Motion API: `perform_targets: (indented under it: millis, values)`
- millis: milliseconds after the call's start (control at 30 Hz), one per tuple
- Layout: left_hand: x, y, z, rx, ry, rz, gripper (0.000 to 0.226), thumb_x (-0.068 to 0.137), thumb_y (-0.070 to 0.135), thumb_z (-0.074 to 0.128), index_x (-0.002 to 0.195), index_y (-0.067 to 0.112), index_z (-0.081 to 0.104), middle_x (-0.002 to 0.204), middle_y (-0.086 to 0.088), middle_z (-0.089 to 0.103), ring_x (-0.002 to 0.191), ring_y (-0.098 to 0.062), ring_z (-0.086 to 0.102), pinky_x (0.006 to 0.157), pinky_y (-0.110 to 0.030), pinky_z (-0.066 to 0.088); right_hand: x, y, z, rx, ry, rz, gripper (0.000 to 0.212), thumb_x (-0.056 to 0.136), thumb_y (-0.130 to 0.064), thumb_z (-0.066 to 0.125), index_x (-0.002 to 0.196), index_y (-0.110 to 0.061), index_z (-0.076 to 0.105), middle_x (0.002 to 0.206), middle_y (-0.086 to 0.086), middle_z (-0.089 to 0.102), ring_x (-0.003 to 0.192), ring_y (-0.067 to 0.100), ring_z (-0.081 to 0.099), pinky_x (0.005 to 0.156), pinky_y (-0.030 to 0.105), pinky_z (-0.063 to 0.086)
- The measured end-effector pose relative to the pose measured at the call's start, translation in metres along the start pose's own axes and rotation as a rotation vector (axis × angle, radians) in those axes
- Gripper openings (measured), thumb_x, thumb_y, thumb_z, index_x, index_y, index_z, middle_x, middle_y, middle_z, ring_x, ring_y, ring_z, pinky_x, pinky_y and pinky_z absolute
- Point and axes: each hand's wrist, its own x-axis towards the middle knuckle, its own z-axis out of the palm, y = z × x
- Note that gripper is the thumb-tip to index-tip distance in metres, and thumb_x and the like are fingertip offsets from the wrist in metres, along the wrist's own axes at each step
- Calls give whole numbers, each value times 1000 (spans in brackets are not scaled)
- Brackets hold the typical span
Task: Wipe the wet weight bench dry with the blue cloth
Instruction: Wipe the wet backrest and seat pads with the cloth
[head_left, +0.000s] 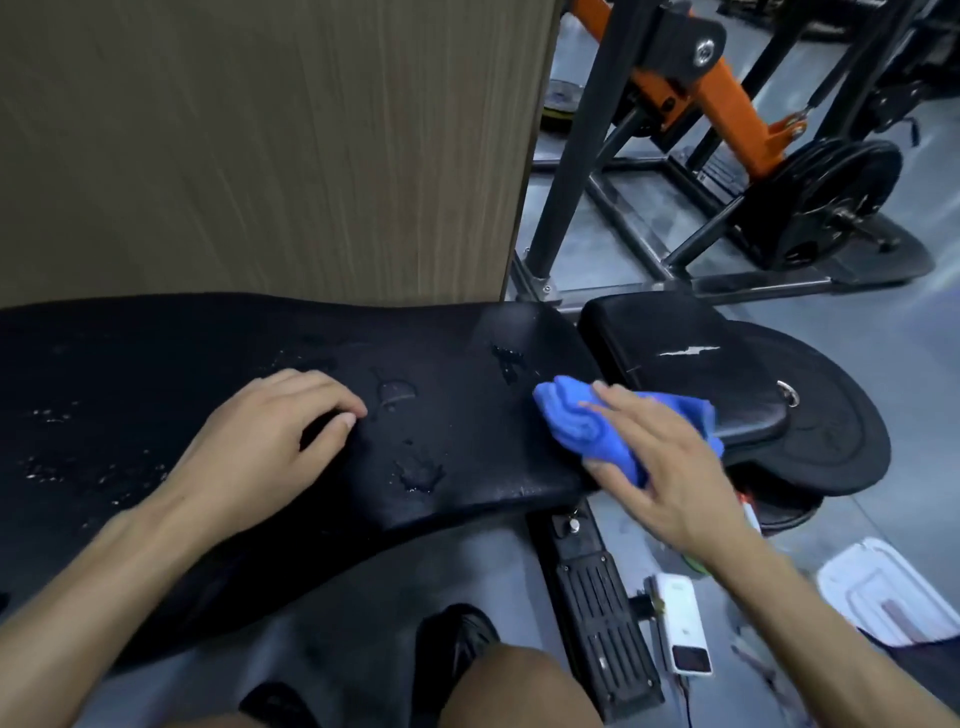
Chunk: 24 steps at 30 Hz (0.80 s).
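One bench (234, 364), one blue cloth (576, 421), two hands; also one separate seat pad (685, 364) to the right, one black weight plate (831, 415) under that pad, another plate (836, 202) loaded on the orange-and-black machine (727, 98) at the back; one white device w/ a small screen (683, 623) and one white tray (883, 587) on the floor; wood-grain panel (260, 145) behind the bench.

Bench pad is black, long, runs left to right across the view; surface wet in patches: a puddle (506, 361) near the right end just left of the cloth, another (415, 475) near the front edge, a thin ring-shaped smear approx. mid-pad, fine droplets (62, 467) scattered at the left part.

Cloth is bright blue, bunched into soft folds, lies on the bench's right end at the gap before the seat pad.

Right hand (660, 467) lies over the cloth, fingers mostly straight and spread, pressing it to the pad; thumb below the cloth at the pad's front corner.

Left hand (270, 426) rests on the pad mid-bench, fingers curled under, tips touching the surface, holds nothing; well apart from the cloth.
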Motion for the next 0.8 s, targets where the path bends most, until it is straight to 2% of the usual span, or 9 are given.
perform_targets:
  millis: [100,200,333,400,467,567,633,733,800]
  values:
    - [11,-10,1,-48,37,11,16,98,32,55,105,33,69,102,24,65,100,-6,60,91,-33,49,15,4,1,-102,1,73,59,94,-55,48,140,-20,57,154,2,46,143,23,42,117,48,30]
    - [20,-24,5,-91,58,14,21,94,39,50,105,37,68,102,26,65,103,-2,60,92,-29,48,21,-28,20,-95,-76,-91,64,91,-54,53,147,-24,49,162,3,32,151,23,26,122,46,22]
    - [19,-33,1,-123,63,-31,19,99,37,51,105,37,69,105,26,65,105,-3,60,91,-35,50,22,-34,19,-102,-156,-211,63,92,-48,54,150,-27,44,163,3,29,151,23,25,122,44,21]
    - [13,-33,-7,-123,51,-53,17,100,38,53,105,39,69,105,27,65,105,-3,60,89,-34,50,23,-17,14,-106,-164,-138,61,93,-46,52,150,-28,43,163,1,30,150,21,27,122,44,23]
    - [7,-35,-16,-103,65,-63,14,98,35,57,104,40,69,104,26,65,105,-3,60,88,-30,49,32,-1,11,-133,-91,10,58,96,-50,46,150,-29,43,161,2,35,147,22,34,122,42,23]
    - [-11,-31,-24,-55,138,-59,15,95,30,60,103,38,69,102,23,66,102,-6,61,85,-38,53,41,-25,26,-135,37,160,60,97,-54,42,150,-27,45,159,5,37,148,25,34,122,45,22]
    - [-16,-21,-27,-72,135,-79,13,96,32,60,101,38,70,100,24,67,99,-6,61,85,-39,53,32,-58,41,-143,29,30,60,97,-52,45,151,-25,44,160,6,35,150,25,29,122,46,23]
    - [-30,-3,-36,-69,52,-91,15,96,44,55,101,41,69,99,29,65,95,-2,61,82,-34,53,16,-68,30,-111,-119,-216,59,97,-51,45,152,-28,42,161,2,34,149,22,30,121,42,25]
    - [-36,6,-41,-38,47,-66,24,93,51,47,100,43,68,99,29,65,92,0,60,79,-33,52,25,-33,17,-128,-67,-110,58,98,-53,41,149,-27,46,157,3,41,144,24,40,117,42,32]
